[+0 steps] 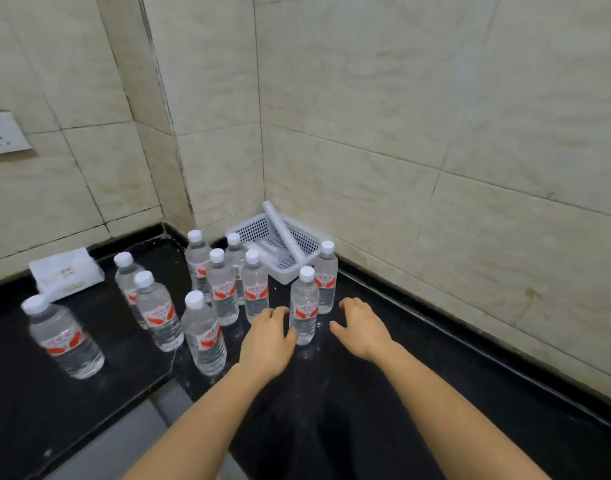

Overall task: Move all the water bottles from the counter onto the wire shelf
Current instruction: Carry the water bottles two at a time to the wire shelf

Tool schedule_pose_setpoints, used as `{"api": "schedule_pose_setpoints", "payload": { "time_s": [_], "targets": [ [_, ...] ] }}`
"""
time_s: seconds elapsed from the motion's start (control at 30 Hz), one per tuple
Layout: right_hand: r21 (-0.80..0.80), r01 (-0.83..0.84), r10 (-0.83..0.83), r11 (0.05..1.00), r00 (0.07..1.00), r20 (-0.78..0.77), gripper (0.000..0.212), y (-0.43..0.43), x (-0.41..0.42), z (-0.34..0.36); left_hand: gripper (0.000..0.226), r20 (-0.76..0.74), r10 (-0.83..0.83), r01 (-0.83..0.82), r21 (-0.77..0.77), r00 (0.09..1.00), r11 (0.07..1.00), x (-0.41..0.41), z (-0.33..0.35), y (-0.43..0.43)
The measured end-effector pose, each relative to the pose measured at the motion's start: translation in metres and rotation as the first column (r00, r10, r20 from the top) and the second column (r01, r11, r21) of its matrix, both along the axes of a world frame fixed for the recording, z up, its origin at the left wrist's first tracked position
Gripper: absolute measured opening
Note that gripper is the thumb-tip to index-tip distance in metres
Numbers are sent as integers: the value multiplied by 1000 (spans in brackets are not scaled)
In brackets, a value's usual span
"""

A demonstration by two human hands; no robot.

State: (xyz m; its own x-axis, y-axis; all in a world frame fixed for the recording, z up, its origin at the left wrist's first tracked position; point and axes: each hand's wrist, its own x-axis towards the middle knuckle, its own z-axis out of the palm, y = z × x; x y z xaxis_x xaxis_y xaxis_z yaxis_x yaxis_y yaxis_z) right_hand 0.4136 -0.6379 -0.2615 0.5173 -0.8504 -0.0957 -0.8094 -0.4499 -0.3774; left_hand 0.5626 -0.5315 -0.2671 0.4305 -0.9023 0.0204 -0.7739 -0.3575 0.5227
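Centre frame, left hand and right hand, loosely curled, grasping nothing, flank one upright water bottle on the black tabletop.

clear water bottles with red labels: 10 | white bottle caps: 10, one per bottle | white perforated plastic basket: 1 | white tube in basket: 1 | white tissue pack: 1 | wall socket: 1 | hands: 2, left hand, right hand | black table: 1
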Motion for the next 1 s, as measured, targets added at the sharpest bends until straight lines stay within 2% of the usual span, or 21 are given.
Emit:
{"api": "schedule_pose_setpoints", "payload": {
  "time_s": [0.33, 0.43, 0.5, 0.57, 0.7, 0.77, 0.87, 1.0],
  "targets": [
    [-74, 61, -54, 995, 994, 92, 51, -120, 62, -9, 53, 32, -82, 87, -209, 996, 974, 27, -8, -102],
    [-114, 46, -34, 992, 994, 107, 58, -142, 80, -5, 53, 86, -178, 189, -156, 980, 969, 34, -13, -115],
    [-158, -11, 13, 987, 1000, 13, 60, -150, 88, -4, 52, 103, -220, 232, -124, 970, 965, 36, -14, -114],
    [-186, -51, 39, 981, 997, -66, 54, -155, 93, -4, 49, 96, -235, 246, -135, 967, 960, 40, -15, -114],
    [-236, -64, 44, 970, 995, -88, 36, -155, 93, -3, 47, 43, -239, 242, -136, 970, 961, 41, -10, -118],
    [-239, -46, 26, 970, 996, -86, 33, -149, 89, -2, 46, 14, -229, 228, -131, 973, 965, 37, -5, -122],
    [-242, -27, 8, 970, 997, -81, 30, -135, 80, -2, 37, 51, -230, 234, -99, 972, 967, 29, -1, -122],
    [-148, 93, -93, 985, 996, 6, 25, -101, 61, -7, 19, 106, -249, 257, -66, 963, 964, 13, 5, -105]
  ]
}}
